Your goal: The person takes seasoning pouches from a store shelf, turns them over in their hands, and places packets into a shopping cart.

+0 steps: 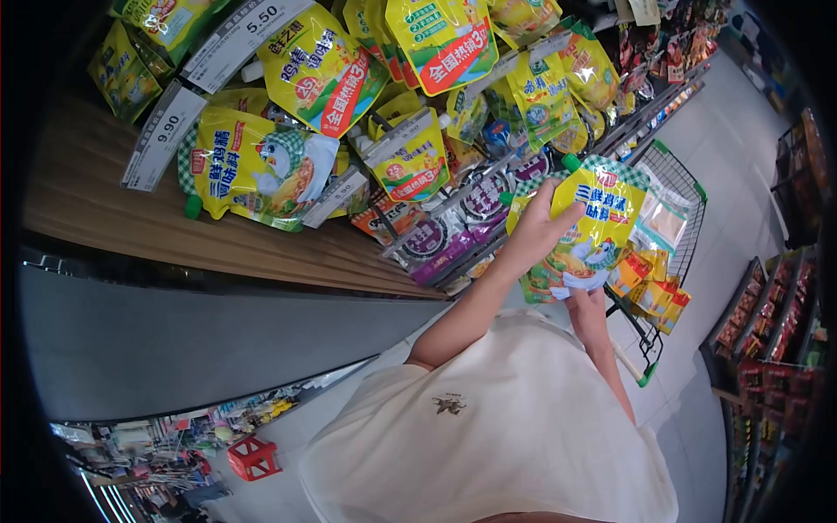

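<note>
A yellow spouted seasoning pouch [595,228] with a green cap, checkered top and cartoon chicken is held up before my chest. My left hand [542,225] is closed on its upper left side, thumb across the front. A second green cap beside that hand suggests another pouch behind, mostly hidden. My right hand [586,303] grips the lower edge; some of its fingers are hidden behind the pouch. Just beyond stands a shopping cart [697,228] with several yellow-orange packs [654,289] and a clear-wrapped pack [664,216].
On my left a shelf [113,227] carries several similar yellow pouches [261,166], with price tags [161,135] along its edge. Purple packs [445,240] hang lower. A red stool [253,458] stands on the floor behind. Stocked racks [758,322] line the right side.
</note>
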### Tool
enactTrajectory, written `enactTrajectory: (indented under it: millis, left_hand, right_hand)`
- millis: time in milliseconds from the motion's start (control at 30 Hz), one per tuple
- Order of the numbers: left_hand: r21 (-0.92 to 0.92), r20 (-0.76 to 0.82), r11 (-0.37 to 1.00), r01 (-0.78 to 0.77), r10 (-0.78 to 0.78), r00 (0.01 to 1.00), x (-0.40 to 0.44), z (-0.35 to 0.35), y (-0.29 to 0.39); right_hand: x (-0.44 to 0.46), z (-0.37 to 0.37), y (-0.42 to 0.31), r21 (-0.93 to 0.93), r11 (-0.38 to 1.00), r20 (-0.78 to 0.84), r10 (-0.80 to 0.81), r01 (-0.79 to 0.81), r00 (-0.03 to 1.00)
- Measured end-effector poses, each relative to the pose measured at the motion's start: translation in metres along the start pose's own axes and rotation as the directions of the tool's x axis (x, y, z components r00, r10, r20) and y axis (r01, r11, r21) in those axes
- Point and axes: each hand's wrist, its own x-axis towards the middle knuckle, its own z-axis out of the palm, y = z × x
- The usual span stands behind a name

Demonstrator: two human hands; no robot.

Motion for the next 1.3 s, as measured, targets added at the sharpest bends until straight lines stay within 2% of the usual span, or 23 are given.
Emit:
enactTrajectory:
  millis: [133, 233, 333, 567, 767, 967, 1033, 1067, 1167, 1233, 1300]
  left_hand:
    - [0.005, 0.041, 0.999, -0.045, 0.044, 0.998, 0.000, 0.001, -0.003]
    - [-0.001, 0.051, 0.998, 0.058, -0.058, 0.997, -0.001, 0.000, 0.002]
    - [0.018, 0.038, 0.998, 0.061, -0.062, 0.997, 0.000, -0.004, -0.004]
    - [0.016, 0.001, 1.000, 0.005, -0.005, 1.000, -0.001, -0.010, -0.008]
    - [0.007, -0.099, 0.999, 0.050, -0.049, 0.994, -0.009, -0.022, 0.004]
    - [-0.029, -0.199, 1.000, -0.001, -0.004, 0.980, -0.016, -0.030, 0.010]
    - [-0.067, -0.245, 0.998, 0.016, -0.032, 0.969, -0.018, -0.030, 0.010]
    - [-0.043, -0.272, 0.999, -0.025, 0.012, 0.962, -0.018, -0.031, 0.005]
    - [-0.044, -0.349, 0.999, -0.002, -0.014, 0.937, -0.020, -0.028, 0.003]
    - [-0.033, -0.381, 0.999, -0.010, -0.003, 0.925, -0.019, -0.020, 0.007]
    - [-0.044, -0.395, 0.999, -0.027, 0.007, 0.919, -0.017, -0.018, 0.001]
  right_hand:
    - [0.002, -0.001, 0.003, 0.037, 0.999, -0.010, -0.017, 0.018, 1.000]
    - [0.001, -0.002, 0.003, 0.033, 0.999, -0.042, 0.004, -0.003, 0.999]
    - [0.002, 0.004, 0.001, 0.016, 1.000, -0.036, 0.011, -0.011, 0.999]
    - [0.008, -0.003, 0.008, 0.027, 0.999, -0.005, 0.046, -0.045, 0.999]
    - [0.021, 0.002, 0.006, 0.021, 0.997, 0.079, 0.073, -0.075, 0.994]
    - [0.037, 0.006, 0.006, -0.018, 0.990, 0.179, 0.137, -0.136, 0.974]
    - [0.039, 0.002, 0.007, -0.014, 0.988, 0.200, 0.153, -0.153, 0.968]
    - [0.040, 0.000, 0.007, -0.012, 0.987, 0.208, 0.157, -0.158, 0.965]
    - [0.042, -0.011, 0.007, -0.037, 0.984, 0.190, 0.176, -0.172, 0.966]
    - [0.042, -0.012, 0.007, -0.070, 0.993, 0.149, 0.099, -0.090, 0.984]
    - [0.040, -0.016, 0.000, -0.122, 0.989, 0.140, 0.101, -0.084, 0.985]
